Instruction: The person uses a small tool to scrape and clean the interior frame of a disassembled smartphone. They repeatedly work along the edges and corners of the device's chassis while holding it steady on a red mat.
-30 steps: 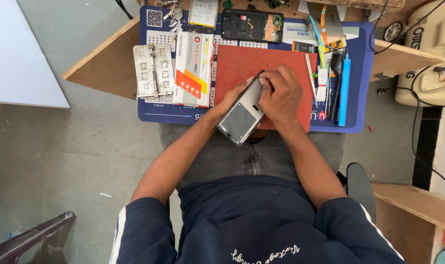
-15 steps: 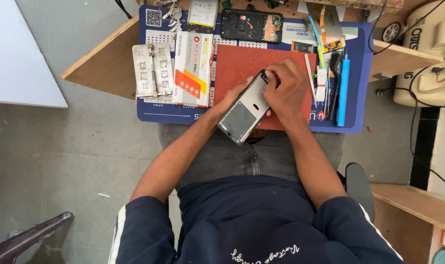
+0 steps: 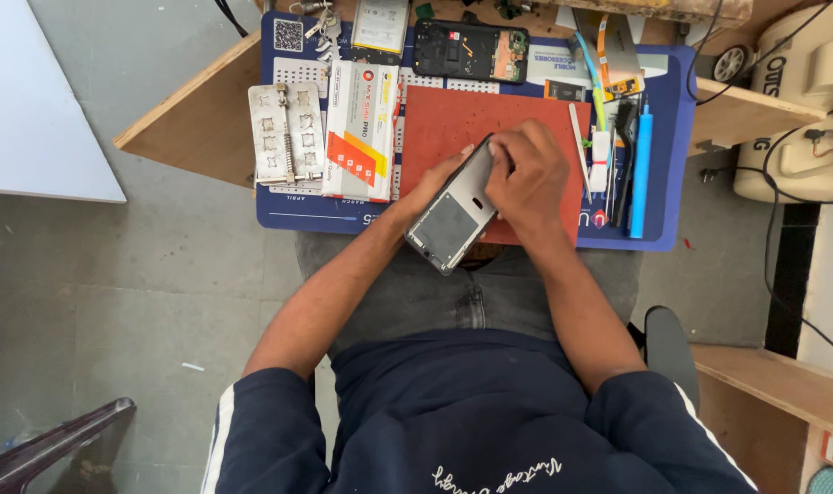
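From my remote seat I see both hands closed on a grey phone frame [image 3: 453,215], held tilted over the near edge of the red work mat [image 3: 453,123]. My left hand [image 3: 432,189] cups it from below and along its left side, fingers wrapped under the body. My right hand [image 3: 526,174] clamps over its upper right corner, fingertips [image 3: 494,151] pressed on the top edge. The frame's inner face points up at the camera, a darker square panel showing in its lower half. The mat lies on a blue pad [image 3: 659,137] that covers the wooden tabletop [image 3: 197,119]. Just left of the mat rests a white and orange box [image 3: 361,133], and beside that a metal clamp fixture [image 3: 284,133]. An opened black phone body [image 3: 469,50] sits beyond the mat's far edge. To the right, a blue pen-shaped tool [image 3: 640,169] lies among other slim tools on the pad.
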Motion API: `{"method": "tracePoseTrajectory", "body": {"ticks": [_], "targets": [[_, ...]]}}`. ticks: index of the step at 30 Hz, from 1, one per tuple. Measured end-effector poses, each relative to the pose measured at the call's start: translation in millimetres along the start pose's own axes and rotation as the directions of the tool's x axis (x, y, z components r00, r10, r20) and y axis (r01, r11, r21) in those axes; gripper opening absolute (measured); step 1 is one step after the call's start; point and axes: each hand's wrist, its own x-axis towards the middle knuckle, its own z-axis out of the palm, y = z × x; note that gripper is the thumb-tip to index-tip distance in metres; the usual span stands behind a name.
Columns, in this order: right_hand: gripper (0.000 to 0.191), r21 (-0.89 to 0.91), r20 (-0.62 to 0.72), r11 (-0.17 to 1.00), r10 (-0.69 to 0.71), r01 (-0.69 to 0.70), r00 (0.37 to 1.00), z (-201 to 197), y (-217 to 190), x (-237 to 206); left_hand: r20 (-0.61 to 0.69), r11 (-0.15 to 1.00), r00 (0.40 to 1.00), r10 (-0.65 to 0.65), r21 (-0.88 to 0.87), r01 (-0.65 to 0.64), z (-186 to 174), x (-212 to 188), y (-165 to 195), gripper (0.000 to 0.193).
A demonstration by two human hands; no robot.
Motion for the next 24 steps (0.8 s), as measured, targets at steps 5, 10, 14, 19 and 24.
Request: {"method": "tracePoseTrajectory", "body": {"ticks": [5, 10, 14, 19, 24], "targets": [[0.009, 0.071, 0.013, 0.996, -0.062, 0.061, 0.998, 4, -12, -15, -0.129, 0.986, 0.991, 0.02, -0.16, -0.04, -9, 8, -8, 0.051], [0.006, 0.006, 0.046, 0.992, 0.126, -0.126, 0.991, -1, 5, 2, 0.116, 0.998, 0.993, 0.026, 0.049, -0.031, -7, 1, -4, 0.061], [0.009, -0.006, 0.043, 1.0, -0.021, 0.021, 0.999, 2, -12, -11, -0.06, 0.994, 0.998, 0.035, -0.097, -0.041, -2, 2, -3, 0.055], [0.009, 0.053, 0.054, 0.996, -0.073, 0.07, 0.996, 2, -22, -17, -0.109, 0.977, 0.992, 0.058, -0.2, -0.079, 2, 1, -3, 0.043], [0.007, -0.028, 0.044, 0.998, 0.064, -0.063, 0.997, -1, -6, 3, -0.011, 0.999, 1.0, 0.026, 0.03, -0.025, -1, -5, -2, 0.052]]}}
